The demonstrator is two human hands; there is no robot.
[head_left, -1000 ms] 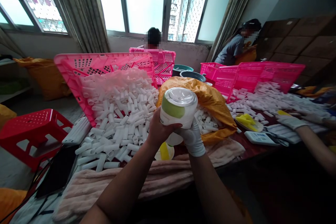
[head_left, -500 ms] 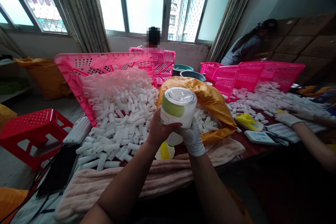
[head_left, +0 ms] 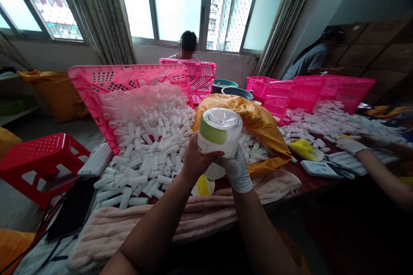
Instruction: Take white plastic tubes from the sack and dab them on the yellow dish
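A translucent plastic jar (head_left: 220,132) with a green and white label is raised above the table's front edge, its round clear end facing up. My bare left hand (head_left: 200,159) grips its left side, thumb across the lower front. On the right side, my right hand (head_left: 238,171) in a white glove is closed around it too. Beneath the hands, a small dish (head_left: 210,187) with something yellow in it is partly hidden. A large heap of short white plastic tubes (head_left: 155,154) spreads to the left of the jar.
Pink crates (head_left: 135,78) lie tipped behind the tubes. An orange woven sack (head_left: 258,120) with more tubes stands behind the jar. A pink cloth (head_left: 145,227) covers the front edge. At right a co-worker's gloved hand (head_left: 352,145) is near another tube heap; a red stool (head_left: 45,150) stands left.
My hands and the jar have hardly moved. The person at the back right has shifted right, and the head of the person by the window is slightly higher.
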